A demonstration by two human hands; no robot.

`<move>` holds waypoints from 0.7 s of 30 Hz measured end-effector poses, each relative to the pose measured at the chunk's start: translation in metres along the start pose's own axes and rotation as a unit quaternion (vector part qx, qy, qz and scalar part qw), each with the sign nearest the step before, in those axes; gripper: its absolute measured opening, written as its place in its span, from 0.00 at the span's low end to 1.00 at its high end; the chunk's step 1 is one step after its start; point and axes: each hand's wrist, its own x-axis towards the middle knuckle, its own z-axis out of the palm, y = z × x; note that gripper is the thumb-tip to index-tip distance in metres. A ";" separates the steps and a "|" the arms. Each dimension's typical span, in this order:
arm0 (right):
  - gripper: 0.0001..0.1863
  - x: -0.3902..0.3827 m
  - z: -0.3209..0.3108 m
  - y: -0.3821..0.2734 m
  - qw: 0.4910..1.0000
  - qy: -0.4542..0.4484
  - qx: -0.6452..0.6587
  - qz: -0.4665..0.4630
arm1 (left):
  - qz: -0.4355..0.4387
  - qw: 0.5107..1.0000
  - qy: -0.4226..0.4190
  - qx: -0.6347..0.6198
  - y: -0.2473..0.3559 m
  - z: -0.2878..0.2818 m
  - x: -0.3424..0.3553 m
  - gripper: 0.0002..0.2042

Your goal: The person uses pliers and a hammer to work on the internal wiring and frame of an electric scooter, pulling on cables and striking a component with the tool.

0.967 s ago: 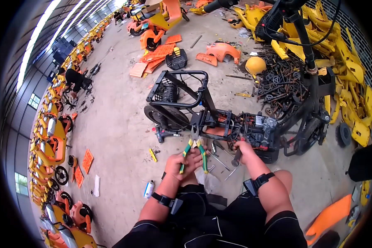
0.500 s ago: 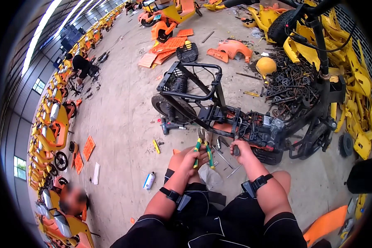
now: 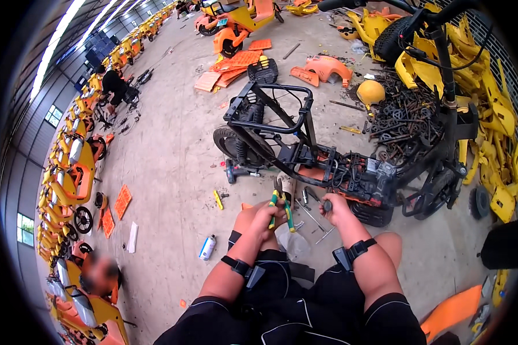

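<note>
My left hand [image 3: 269,217] grips green-and-yellow pliers [image 3: 290,218], their metal jaws [image 3: 277,185] just below the bare black scooter frame [image 3: 297,173]. Beside it, my right hand [image 3: 334,209] is closed round a dark handle [image 3: 327,206], close to the frame's lower rail; the rest of that tool is hard to make out. Wiring and electrical parts [image 3: 357,178] sit in the frame, with a cordless power tool [image 3: 381,183] on them. Beneath and around the frame lie a drill [image 3: 231,172], metal wrenches [image 3: 311,218], a small yellow tool [image 3: 218,199] and a spray can [image 3: 207,247].
A heap of rusty metal parts [image 3: 408,121], a yellow helmet [image 3: 370,91] and piled yellow panels [image 3: 492,115] lie right. Orange panels [image 3: 236,66] are behind. Yellow scooters [image 3: 75,178] line the left, where a co-worker [image 3: 112,86] bends over parts. An orange panel [image 3: 452,310] lies near right.
The view has shifted, so the frame sits higher and further right. My left hand and the pliers moved slightly right, their handles drawing closer together. The handle in my right hand now points up more.
</note>
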 end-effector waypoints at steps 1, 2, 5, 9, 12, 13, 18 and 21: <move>0.13 -0.002 -0.001 -0.001 1.000 0.003 0.004 -0.001 | -0.005 1.000 0.016 0.006 0.001 0.002 -0.001 0.18; 0.13 -0.003 -0.002 -0.003 1.000 0.000 -0.010 -0.005 | -0.005 1.000 0.019 0.010 0.002 0.005 -0.002 0.18; 0.12 -0.006 -0.006 -0.008 0.999 -0.007 -0.038 -0.006 | -0.002 0.997 0.046 0.066 0.004 0.016 -0.008 0.19; 0.10 -0.007 -0.013 -0.013 0.998 -0.022 -0.052 -0.003 | 0.003 0.998 0.021 0.063 0.001 0.024 -0.014 0.20; 0.10 -0.008 -0.016 -0.016 0.997 -0.038 -0.063 -0.007 | 0.053 0.994 0.029 0.093 0.001 0.024 -0.011 0.13; 0.10 -0.010 -0.015 -0.018 0.996 -0.041 -0.075 -0.011 | 0.046 0.994 0.025 0.091 0.001 0.023 -0.008 0.12; 0.19 -0.044 -0.002 -0.028 0.955 -0.159 -0.232 -0.099 | 0.069 0.996 0.017 0.059 0.000 0.020 -0.002 0.07; 0.35 -0.080 0.011 -0.034 0.912 -0.230 -0.304 -0.150 | 0.085 0.996 -0.012 0.023 0.002 0.021 -0.007 0.10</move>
